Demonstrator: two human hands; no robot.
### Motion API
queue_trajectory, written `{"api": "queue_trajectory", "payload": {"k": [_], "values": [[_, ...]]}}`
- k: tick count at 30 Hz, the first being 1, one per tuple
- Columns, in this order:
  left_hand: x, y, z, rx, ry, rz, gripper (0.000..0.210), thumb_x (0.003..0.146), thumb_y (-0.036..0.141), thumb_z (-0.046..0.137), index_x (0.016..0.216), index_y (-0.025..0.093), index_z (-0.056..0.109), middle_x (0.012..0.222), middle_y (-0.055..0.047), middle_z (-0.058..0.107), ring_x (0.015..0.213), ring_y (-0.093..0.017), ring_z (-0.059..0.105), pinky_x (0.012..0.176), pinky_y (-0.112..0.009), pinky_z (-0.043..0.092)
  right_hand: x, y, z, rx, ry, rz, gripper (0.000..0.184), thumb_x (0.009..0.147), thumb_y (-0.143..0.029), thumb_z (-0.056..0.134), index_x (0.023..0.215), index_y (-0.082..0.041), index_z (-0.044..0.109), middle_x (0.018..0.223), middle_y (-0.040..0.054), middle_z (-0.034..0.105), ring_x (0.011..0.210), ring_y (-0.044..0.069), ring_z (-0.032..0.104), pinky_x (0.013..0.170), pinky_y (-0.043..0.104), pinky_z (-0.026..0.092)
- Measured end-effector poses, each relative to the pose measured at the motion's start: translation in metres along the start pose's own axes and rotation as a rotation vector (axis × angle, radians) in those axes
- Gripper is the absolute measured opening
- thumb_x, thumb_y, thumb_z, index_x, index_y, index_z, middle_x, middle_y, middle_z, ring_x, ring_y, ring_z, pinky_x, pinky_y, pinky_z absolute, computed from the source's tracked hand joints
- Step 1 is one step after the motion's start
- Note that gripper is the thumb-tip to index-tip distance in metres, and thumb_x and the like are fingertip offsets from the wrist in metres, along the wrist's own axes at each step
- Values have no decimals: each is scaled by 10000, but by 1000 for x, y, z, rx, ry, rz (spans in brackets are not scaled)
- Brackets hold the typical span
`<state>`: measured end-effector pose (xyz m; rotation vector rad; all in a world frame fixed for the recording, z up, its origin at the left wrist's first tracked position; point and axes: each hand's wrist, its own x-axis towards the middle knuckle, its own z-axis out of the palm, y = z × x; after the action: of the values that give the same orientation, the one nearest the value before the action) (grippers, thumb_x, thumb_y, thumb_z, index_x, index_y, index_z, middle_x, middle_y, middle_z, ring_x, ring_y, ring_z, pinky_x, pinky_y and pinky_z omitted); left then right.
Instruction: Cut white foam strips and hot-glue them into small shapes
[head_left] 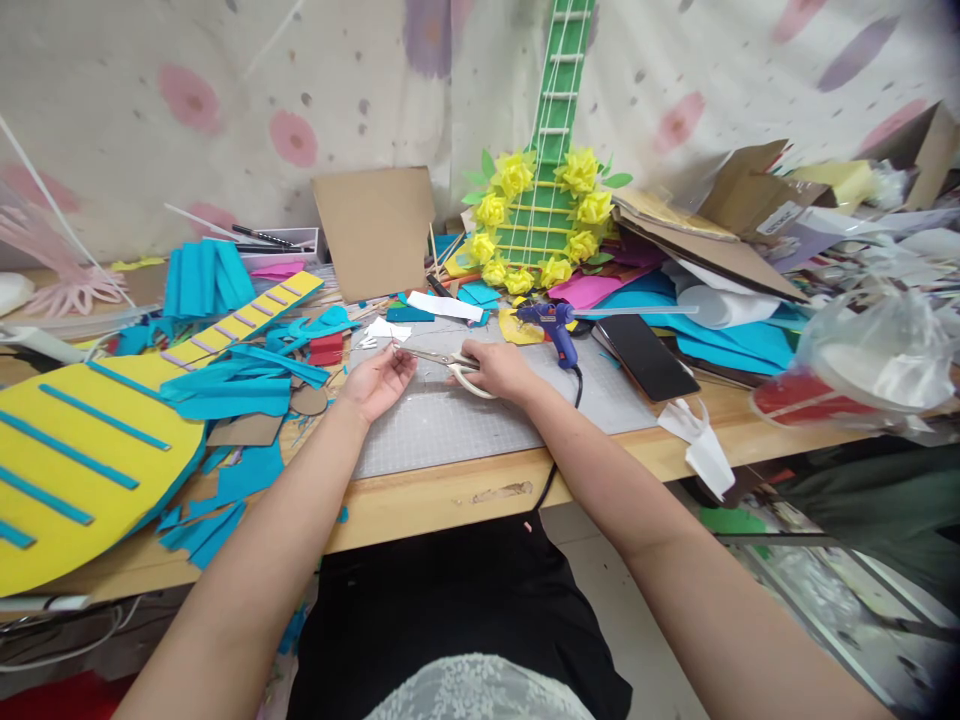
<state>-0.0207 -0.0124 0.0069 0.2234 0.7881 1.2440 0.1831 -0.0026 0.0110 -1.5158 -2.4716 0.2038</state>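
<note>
My right hand (495, 370) is closed around the handles of white-handled scissors (474, 388), whose blades point left. The tips reach the fingers of my left hand (381, 382), which are pinched together over the left part of the grey cutting mat (420, 450). Whatever lies in that pinch is too small to make out. White paper scraps (386, 329) are just beyond my left fingers. A blue hot glue gun (559, 335) rests to the right of my right hand, its black cord running off the table's front edge.
On the left lies a yellow cardboard guitar shape (82, 440) with blue strips, among blue paper scraps (225, 490). A green guitar with yellow paper flowers (540, 215) leans at the back. To the right are a phone (649, 357), stacked paper and a bagged red-and-white tub (832, 385).
</note>
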Motion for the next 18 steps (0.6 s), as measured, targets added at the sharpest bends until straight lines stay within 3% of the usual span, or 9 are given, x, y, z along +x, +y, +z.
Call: {"api": "queue_trajectory", "payload": {"k": [18], "values": [[-2, 0, 1, 7, -8, -3, 232, 890, 106, 394, 727, 123, 558, 585, 4, 548, 569, -58, 568, 671, -199, 532, 1, 3, 1, 75, 0, -1, 360, 756, -545, 555, 827, -193, 579, 733, 33, 639, 649, 148, 522, 558, 241, 237]]}}
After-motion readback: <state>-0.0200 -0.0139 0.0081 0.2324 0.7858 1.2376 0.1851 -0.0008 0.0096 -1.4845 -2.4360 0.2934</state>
